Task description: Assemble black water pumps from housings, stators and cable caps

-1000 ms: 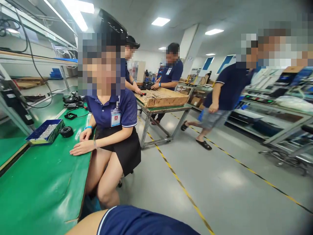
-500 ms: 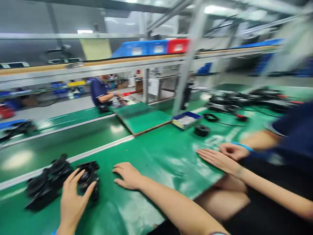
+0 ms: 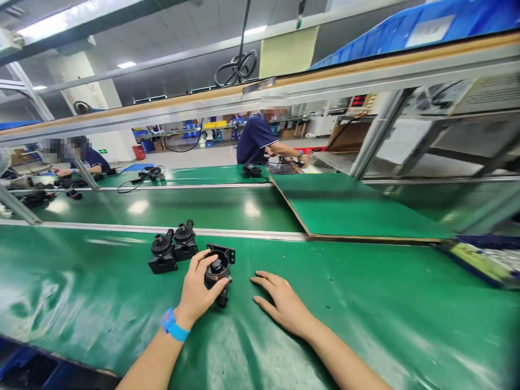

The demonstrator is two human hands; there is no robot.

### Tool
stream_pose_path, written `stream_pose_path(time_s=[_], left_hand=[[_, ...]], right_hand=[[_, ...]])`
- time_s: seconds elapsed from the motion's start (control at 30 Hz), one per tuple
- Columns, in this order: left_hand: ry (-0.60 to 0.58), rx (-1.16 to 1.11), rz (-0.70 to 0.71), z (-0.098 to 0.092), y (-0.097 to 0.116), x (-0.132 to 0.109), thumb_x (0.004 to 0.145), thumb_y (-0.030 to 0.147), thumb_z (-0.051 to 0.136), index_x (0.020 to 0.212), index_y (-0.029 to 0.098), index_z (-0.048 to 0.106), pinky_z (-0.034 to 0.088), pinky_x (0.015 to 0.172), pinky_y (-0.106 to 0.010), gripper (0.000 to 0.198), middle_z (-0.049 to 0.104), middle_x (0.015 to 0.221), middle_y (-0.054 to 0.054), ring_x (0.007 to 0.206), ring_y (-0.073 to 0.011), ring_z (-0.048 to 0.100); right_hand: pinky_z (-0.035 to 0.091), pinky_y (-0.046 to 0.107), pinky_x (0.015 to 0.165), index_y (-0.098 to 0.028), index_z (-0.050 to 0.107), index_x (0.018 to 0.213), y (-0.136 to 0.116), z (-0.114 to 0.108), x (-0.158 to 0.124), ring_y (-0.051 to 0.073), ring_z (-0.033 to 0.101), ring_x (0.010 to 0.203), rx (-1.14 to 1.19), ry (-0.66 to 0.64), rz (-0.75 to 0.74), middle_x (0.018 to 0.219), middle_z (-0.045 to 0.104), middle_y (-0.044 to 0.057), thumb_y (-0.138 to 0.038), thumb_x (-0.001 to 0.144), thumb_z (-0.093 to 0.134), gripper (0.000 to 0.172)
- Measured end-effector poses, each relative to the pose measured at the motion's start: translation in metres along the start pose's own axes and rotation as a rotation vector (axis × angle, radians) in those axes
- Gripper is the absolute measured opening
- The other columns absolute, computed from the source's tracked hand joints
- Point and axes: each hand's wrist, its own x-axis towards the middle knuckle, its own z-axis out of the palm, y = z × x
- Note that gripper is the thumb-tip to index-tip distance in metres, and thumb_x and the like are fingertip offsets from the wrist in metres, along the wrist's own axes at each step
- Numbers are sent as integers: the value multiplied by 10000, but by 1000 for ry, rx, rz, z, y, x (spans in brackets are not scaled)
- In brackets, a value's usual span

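My left hand (image 3: pixel 198 290), with a blue band at its wrist, has its thumb and fingers around a black plastic pump housing (image 3: pixel 218 265). The housing rests on the green mat (image 3: pixel 365 303), its round open cup facing up and a flat flange at the back. Just left of it, two similar black pumps (image 3: pixel 161 253) stand side by side, each with a round top and a short spout. My right hand (image 3: pixel 280 300) lies palm down on the mat, to the right of the housing, fingers spread and holding nothing.
A raised green board (image 3: pixel 357 208) lies beyond the mat. At right is a blue tray (image 3: pixel 483 260) of small parts. A metal-edged shelf (image 3: pixel 195 111) crosses overhead, bearing a blue bin (image 3: pixel 398 43). Across the line, a person (image 3: pixel 255 138) works; black cables (image 3: pixel 151 174) lie farther left.
My view has swung left, so the neighbouring person's arms and the cables at right are out of sight. My left hand stays at the pump housing; my right hand remains on the mat.
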Motion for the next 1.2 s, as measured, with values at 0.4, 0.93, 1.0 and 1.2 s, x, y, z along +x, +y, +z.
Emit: stream_pose_path(time_s=[0.4,0.93,1.0,1.2], left_hand=[[-7,32,47,8,-19,1,937,517,599,1340,261,526,511,1049,-522,483,558,1367,-110,1275,-314,565],[12,50,67,9,-22,2,934,541,585,1340,271,527,529,1007,-507,491,561,1360,-106,1274,-323,564],[14,43,64,9,-20,2,939,540,578,1342,270,523,525,1012,-507,489,558,1362,-107,1273,-320,563],[22,38,73,10,-20,3,936,549,577,1340,265,525,517,1023,-518,496,555,1359,-111,1263,-322,565]], right_hand=[[337,454,1183,-219,596,1384,-10,-12,-4,281,459,1383,63,20,35,1499,517,110,-370,925,684,491],[354,483,1163,-219,613,1367,-7,-9,-4,308,489,1348,125,64,23,1459,547,125,-359,898,706,498],[359,495,1158,-218,618,1361,-7,-8,-4,315,494,1343,135,73,17,1454,550,131,-354,892,713,498],[399,478,1140,-226,613,1345,-2,-5,-3,294,520,1324,201,173,-7,1423,564,125,-321,880,722,487]])
